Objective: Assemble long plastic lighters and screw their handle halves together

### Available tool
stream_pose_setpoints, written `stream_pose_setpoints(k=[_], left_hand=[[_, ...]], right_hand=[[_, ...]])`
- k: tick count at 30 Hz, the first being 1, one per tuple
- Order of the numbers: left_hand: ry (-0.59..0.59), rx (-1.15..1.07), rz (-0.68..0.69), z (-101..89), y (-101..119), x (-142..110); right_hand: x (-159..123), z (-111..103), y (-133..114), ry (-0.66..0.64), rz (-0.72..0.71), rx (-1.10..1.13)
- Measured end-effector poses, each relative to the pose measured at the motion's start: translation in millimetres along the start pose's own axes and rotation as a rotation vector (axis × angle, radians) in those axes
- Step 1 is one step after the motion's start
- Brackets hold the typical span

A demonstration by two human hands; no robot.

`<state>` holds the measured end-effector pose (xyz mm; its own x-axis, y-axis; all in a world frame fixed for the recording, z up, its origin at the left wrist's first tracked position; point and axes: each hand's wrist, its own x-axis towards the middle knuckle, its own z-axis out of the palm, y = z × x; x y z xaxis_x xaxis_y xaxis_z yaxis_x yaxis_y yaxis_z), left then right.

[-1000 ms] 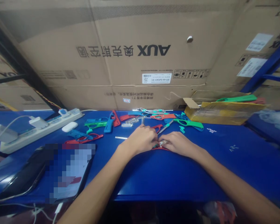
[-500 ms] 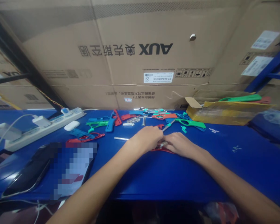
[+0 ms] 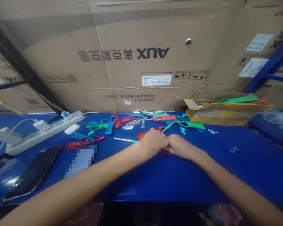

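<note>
My left hand (image 3: 154,143) and my right hand (image 3: 181,147) meet over the table, fingers closed around a red lighter casing (image 3: 166,152). Most of that casing is covered by the fingers, so whatever small part sits in it is hidden. Behind my left hand shows another red casing piece (image 3: 143,134). A metal lighter tube (image 3: 168,126) with a green end slants up just past the fingertips. Left of my left hand lies a second metal tube (image 3: 122,139) with a green end.
Several clear small tanks (image 3: 132,123) and coloured casings, such as a green one (image 3: 191,125) and an orange one (image 3: 165,118), lie toward the back. A cardboard box (image 3: 226,114) holds more casings. At left are a power strip (image 3: 47,131) and a black phone (image 3: 33,172).
Both hands stay together on the red casing, with the fingers now closer around it. More of the red piece behind my left hand shows. The view has shifted slightly.
</note>
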<state>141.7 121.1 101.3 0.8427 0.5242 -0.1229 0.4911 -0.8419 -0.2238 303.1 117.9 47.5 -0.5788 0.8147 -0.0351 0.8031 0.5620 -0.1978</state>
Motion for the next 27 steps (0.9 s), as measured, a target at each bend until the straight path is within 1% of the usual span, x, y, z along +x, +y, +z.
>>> stream_pose_setpoints(k=[3, 6, 9, 12, 14, 16, 19, 22, 25, 27], left_hand=[[-0.039, 0.090, 0.002, -0.9, 4.2, 1.2], [-0.047, 0.137, 0.028, -1.6, 3.5, 0.0], [-0.055, 0.158, 0.065, 0.3, -2.8, -4.7], [-0.044, 0.153, 0.112, 7.9, -12.9, -12.6], [-0.011, 0.135, 0.147, 16.3, -19.7, -19.3], [0.051, 0.115, 0.167, 25.9, -24.9, -26.5], [0.135, 0.066, 0.157, 37.6, -30.2, -37.2], [0.208, -0.059, 0.050, 40.1, -36.7, -46.6], [0.332, -0.251, -0.087, 36.0, -46.1, -55.0], [0.398, -0.359, -0.124, 34.6, -51.5, -60.8]], right_hand=[[0.7, 0.6, -0.5, -0.001, 0.013, -0.006], [1.2, 0.1, -2.1, -0.001, 0.013, -0.012], [1.0, -1.2, -3.8, 0.005, 0.005, -0.021], [0.4, -3.0, -4.9, 0.013, 0.008, -0.004], [0.2, -4.0, -5.3, 0.015, 0.010, 0.018], [0.3, -4.7, -5.7, 0.013, 0.012, 0.037], [0.5, -5.6, -6.9, 0.013, 0.018, 0.054], [-0.2, -7.6, -8.2, 0.018, 0.017, 0.069], [-1.9, -9.9, -6.8, 0.029, -0.005, 0.089], [-3.5, -11.1, -3.3, 0.049, -0.033, 0.104]])
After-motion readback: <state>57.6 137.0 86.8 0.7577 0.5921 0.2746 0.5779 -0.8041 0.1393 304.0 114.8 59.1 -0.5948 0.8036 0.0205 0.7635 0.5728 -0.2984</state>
